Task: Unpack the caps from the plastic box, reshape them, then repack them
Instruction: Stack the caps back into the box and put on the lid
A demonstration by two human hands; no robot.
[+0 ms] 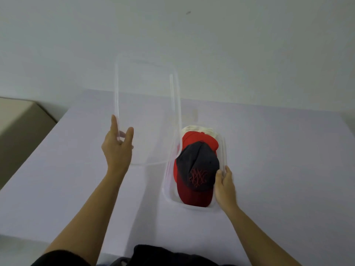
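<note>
Pale lilac worktop [278,169] against a plain white wall [249,45]: left hand [117,148] grips the raised clear plastic lid [146,112], right hand [224,187] grasps the transparent plastic box [169,189] holding stacked caps [197,169], navy-and-red uppermost.

The table [269,150] has a plain, pale lilac-white top and it reaches back to a light wall. On it, right of the middle, stands a clear plastic box [192,207], long and narrow, with its short end toward the person. The box is open at the top and holds a row of caps. The other parts of the table top are bare. At the left edge of the table a beige cardboard box [21,123] stands beside it, lower.
</note>
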